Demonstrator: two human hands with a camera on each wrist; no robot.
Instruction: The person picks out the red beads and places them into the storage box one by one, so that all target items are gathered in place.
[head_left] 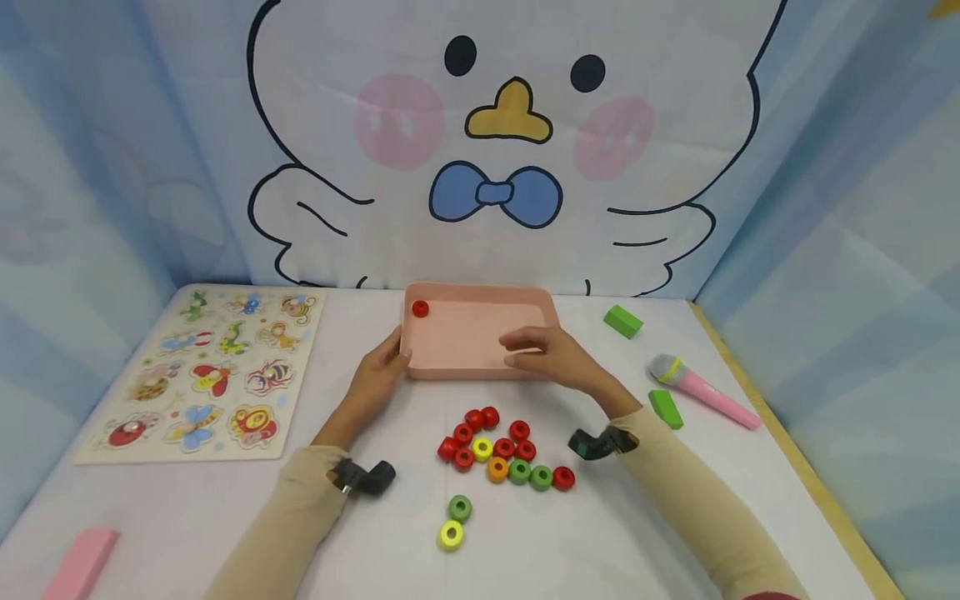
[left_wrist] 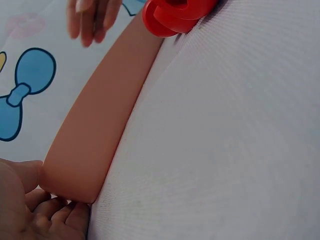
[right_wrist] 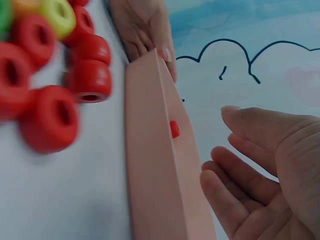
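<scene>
On the white-covered desk (head_left: 577, 550), we find a shallow pink rectangular tray (head_left: 465, 342). The left hand (head_left: 378, 371) grips its edge, apparently for steadiness; the right hand (head_left: 555, 354), relaxed and empty, hovers above. One round red bead (head_left: 420, 309) lies inside.

My left arm (head_left: 281, 525) and right arm (head_left: 697, 500) both reach forward, slanting inward, in beige sleeves (head_left: 322, 471) that end around the wrists. My left grip (head_left: 373, 371) is bent in a pinch: the thumb (left_wrist: 24, 172) lies to one side and the curled fingers (left_wrist: 59, 220) oppose it. Those fingertips are partly hidden, so I can't fairly say how hard they press. My right grip (head_left: 553, 357) is well apart from the left, back upward in the head view, pointing across toward my left side. Its thumb (right_wrist: 265, 122) stretches out nearly straight, a gap between it and the fingers (right_wrist: 232, 200), which bend loosely. The right wrist (head_left: 618, 404) lies nearer my body than those fingers.
</scene>
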